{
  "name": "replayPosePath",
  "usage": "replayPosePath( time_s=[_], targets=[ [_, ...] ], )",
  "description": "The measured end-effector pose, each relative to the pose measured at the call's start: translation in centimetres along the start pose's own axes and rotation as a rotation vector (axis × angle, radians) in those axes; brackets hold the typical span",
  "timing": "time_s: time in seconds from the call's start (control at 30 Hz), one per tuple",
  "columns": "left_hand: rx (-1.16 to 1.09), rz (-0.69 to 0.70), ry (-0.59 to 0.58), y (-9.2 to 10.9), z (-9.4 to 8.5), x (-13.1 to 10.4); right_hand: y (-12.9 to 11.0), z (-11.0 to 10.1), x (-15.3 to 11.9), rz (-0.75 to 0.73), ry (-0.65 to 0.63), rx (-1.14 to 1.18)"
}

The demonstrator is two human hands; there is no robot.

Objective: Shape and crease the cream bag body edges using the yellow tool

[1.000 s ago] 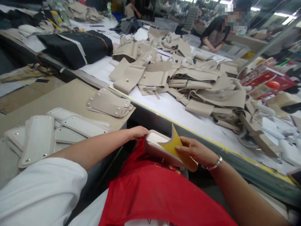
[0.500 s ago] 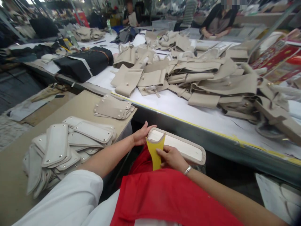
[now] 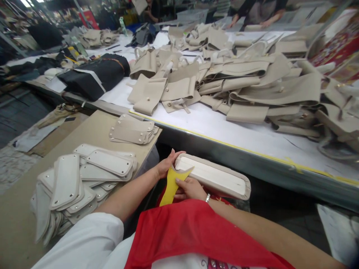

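A long rounded panel [image 3: 211, 175], white in the middle with a beige raised rim, lies slanting across in front of me above the red apron [image 3: 193, 228]. My left hand [image 3: 167, 164] grips its left end, fingers partly hidden behind the rim. A yellow piece [image 3: 172, 186] with a curved, two-pointed top edge is pinched in my right hand [image 3: 190, 188], thumb on its face. The yellow piece overlaps the panel's lower left edge, beside my left hand; whether it touches the panel is unclear.
White riveted panels [image 3: 66, 179] and smaller beige pieces [image 3: 131, 129] are piled on a board [image 3: 92, 123] at left. Beige leather parts [image 3: 252, 78] cover the table [image 3: 207, 127] ahead, with a black bundle [image 3: 95, 76] at left. Across it are a person's hands [image 3: 265, 23].
My right hand and the yellow piece have moved left, toward my left hand, and the yellow piece has tilted. More of the panel's white face shows. The view has shifted slightly.
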State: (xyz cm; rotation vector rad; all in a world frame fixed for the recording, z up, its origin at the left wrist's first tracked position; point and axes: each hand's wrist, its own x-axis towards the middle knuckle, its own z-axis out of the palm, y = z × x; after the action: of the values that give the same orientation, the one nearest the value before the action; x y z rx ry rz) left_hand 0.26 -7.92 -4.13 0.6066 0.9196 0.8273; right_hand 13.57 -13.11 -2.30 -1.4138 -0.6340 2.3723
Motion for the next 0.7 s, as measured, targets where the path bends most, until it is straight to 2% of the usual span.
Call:
replayPosePath(
  time_s=[0.2, 0.33, 0.53, 0.7],
  targets=[
    [0.137, 0.010, 0.135, -0.1, 0.4, 1.2, 0.0, -1.1, 0.6, -0.001, -0.087, 0.057],
    [0.283, 0.010, 0.248, 0.3, 1.4, 1.6, 0.1, -1.8, 0.6, -0.003, -0.136, 0.118],
    [0.424, -0.017, 0.329, 0.9, 2.8, 1.9, 0.3, -2.7, 0.7, -0.001, -0.185, 0.158],
    [0.523, -0.026, 0.382, 0.6, 2.9, 2.3, 1.0, -2.9, 1.2, -0.013, -0.170, 0.173]
  ],
)
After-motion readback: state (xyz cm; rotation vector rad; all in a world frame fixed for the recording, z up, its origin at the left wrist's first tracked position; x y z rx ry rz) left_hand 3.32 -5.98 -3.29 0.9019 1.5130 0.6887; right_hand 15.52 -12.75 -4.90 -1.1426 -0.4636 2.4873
